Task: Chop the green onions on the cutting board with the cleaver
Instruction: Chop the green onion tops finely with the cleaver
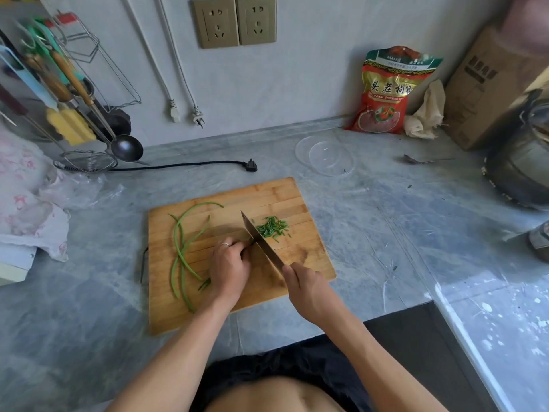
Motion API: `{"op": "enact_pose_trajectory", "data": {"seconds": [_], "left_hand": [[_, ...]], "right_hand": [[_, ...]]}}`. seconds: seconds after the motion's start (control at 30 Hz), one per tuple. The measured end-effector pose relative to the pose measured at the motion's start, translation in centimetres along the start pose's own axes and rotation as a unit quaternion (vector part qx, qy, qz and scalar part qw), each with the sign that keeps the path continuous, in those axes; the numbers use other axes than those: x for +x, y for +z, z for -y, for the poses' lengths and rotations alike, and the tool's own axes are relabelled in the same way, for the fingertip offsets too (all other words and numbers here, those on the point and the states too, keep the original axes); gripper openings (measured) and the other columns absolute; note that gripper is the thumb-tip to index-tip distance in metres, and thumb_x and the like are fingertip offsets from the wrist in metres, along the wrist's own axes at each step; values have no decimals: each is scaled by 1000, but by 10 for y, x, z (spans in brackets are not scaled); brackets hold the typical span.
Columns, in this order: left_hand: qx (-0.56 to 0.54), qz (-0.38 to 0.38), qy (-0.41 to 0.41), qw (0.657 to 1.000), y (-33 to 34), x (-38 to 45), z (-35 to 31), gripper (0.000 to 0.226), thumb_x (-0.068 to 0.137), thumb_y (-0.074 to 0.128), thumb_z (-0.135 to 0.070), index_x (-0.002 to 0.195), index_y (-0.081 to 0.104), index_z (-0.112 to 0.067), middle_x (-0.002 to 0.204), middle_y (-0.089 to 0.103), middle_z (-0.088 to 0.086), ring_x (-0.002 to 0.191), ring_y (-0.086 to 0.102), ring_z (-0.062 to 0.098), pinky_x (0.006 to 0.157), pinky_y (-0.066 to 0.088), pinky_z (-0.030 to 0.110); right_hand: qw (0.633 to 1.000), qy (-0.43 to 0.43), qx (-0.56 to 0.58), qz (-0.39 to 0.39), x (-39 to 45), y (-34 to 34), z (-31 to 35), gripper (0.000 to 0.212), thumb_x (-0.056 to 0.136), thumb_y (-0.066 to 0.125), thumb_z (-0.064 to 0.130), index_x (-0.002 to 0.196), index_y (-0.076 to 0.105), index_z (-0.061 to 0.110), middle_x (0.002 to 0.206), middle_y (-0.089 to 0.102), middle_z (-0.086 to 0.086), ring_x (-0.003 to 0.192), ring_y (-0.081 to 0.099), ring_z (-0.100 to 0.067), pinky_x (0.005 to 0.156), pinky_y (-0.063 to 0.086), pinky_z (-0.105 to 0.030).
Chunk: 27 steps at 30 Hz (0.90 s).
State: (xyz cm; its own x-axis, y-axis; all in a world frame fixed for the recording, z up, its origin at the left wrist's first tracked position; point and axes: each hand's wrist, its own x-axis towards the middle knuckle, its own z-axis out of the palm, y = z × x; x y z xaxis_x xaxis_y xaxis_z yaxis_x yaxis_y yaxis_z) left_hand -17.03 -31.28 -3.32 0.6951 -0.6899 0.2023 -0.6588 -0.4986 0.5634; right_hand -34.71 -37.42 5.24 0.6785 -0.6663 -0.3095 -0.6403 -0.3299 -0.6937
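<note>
Two hands at the board, cleaver down among green onions

Grey marbled bench point(371, 221) runs wall to wall. Wooden cutting board point(225, 209) lies on it, near the front edge, slightly skewed. Cardboard box point(487, 93) stands at far right against the wall; red packet point(386, 93) leans on the wall left of it. Clear glass bowl point(325, 156) sits behind the board.

Cleaver point(261, 242) crosses the board's middle, tip pointing away. Right hand point(309, 286) is curled round its handle. Left hand point(228, 266), ring on one finger, has fingertips bent onto green onions point(248, 243) hard against the blade's left face. Long uncut green onion stalks point(181, 248) lie on the board's left half. Chopped pieces point(273, 228) form a small heap just right of the blade. Metal spoon point(427, 159) lies right of the bowl.
</note>
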Motion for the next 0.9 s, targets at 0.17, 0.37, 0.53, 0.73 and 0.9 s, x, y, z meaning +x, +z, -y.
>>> {"op": "enact_pose_trajectory", "data": {"seconds": [0.17,0.37,0.53,0.73,0.9], "left_hand": [[-37,-19,-39,998,1,-2,-3,27,78,62,-1,95,78,-15,86,73,8,79,65,31,70,53,38],[-47,-35,-74,996,1,0,-3,16,81,69,-6,89,78,-16,79,74,6,71,63,30,67,50,38],[9,-38,-104,994,1,-3,-6,10,82,70,-13,87,79,-15,79,69,12,76,54,33,68,40,35],[10,-33,-136,990,3,1,-10,12,80,69,-19,86,79,-19,81,70,11,78,56,33,72,47,40],[15,-47,-123,991,3,-1,-11,10,81,70,-20,85,79,-21,78,67,10,76,54,33,70,44,38]], "right_hand": [[1000,-27,-8,-5,-11,-1,-1,44,104,30,40,66,33,18,57,38,-3,52,33,-20,54,30,-37],[999,-39,-28,3,-19,0,-3,42,104,30,41,67,35,22,57,43,-1,49,37,-18,48,28,-31],[998,-40,-53,4,-20,-2,-2,37,104,30,40,74,39,21,56,43,-1,46,38,-19,44,28,-30],[993,-64,-99,-3,-20,-1,1,36,104,28,41,81,42,17,57,45,-2,44,37,-20,42,22,-29],[993,-66,-98,-9,-16,4,0,44,101,13,50,82,38,19,62,47,-5,47,35,-20,43,21,-29]]}}
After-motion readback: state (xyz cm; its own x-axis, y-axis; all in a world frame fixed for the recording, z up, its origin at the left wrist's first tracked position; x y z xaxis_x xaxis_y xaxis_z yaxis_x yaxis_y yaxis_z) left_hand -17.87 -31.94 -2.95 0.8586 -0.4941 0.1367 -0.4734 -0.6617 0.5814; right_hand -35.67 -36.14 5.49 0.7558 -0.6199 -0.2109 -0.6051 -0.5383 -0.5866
